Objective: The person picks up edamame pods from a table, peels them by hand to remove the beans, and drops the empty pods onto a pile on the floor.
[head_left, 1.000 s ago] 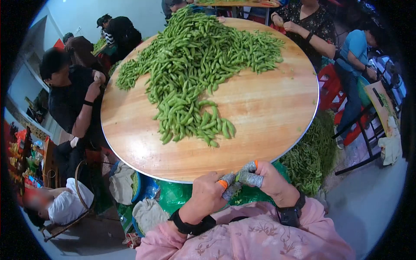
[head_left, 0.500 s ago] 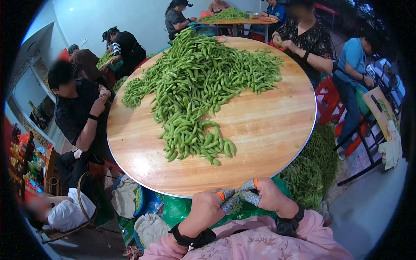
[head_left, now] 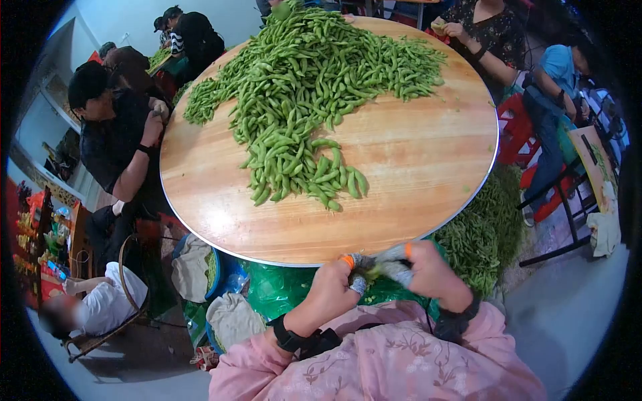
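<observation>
A large heap of green bean pods point(head_left: 294, 100) lies on the round wooden table point(head_left: 227, 227). Just beyond the table's near edge, my left hand point(head_left: 338, 284) and my right hand point(head_left: 428, 271) meet above green plastic. Grey wraps and orange bands cover some of my fingertips. My left fingers pinch a small green pod, partly hidden and blurred. The right fingers close on its other side, close against the left ones; their grip is smeared by motion.
A person in black point(head_left: 120, 134) sits at the left, another in a floral top point(head_left: 481, 33) at the far right. Pods are piled on the floor point(head_left: 478, 234) to the right. Blue tubs with cloths point(head_left: 194, 271) stand at lower left. A board on legs point(head_left: 588, 164) is at right.
The view has tilted downward, so the table appears higher. My right hand has shifted slightly right and its fingertips are blurred. A green pod piece now shows between my hands.
</observation>
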`<action>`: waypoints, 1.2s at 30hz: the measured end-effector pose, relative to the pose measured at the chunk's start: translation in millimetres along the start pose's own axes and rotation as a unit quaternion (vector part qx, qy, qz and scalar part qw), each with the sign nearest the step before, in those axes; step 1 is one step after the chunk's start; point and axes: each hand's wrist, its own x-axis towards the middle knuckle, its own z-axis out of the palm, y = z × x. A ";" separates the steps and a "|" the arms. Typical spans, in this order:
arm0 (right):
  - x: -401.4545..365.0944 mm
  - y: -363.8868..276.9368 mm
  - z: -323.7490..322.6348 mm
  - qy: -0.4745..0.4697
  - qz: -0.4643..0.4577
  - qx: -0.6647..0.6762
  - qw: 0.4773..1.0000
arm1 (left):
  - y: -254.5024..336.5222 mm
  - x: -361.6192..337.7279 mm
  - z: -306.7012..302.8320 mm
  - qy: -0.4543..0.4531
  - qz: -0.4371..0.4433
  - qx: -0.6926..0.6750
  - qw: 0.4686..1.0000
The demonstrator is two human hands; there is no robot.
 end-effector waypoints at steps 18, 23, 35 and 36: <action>-30.0 21.4 -48.7 0.124 0.098 -0.040 0.987 | -8.6 66.3 -51.2 0.112 0.040 0.357 0.927; 4.2 20.2 2.6 0.052 0.103 0.159 0.981 | -0.1 35.9 -46.2 0.128 0.042 -0.089 0.987; 18.2 -2.3 7.9 -0.034 0.147 0.391 0.908 | 9.8 13.4 -21.8 0.039 0.092 -0.176 0.979; 18.1 -3.0 8.3 -0.036 0.142 0.397 0.906 | 11.1 12.7 -20.4 0.039 0.091 -0.177 0.979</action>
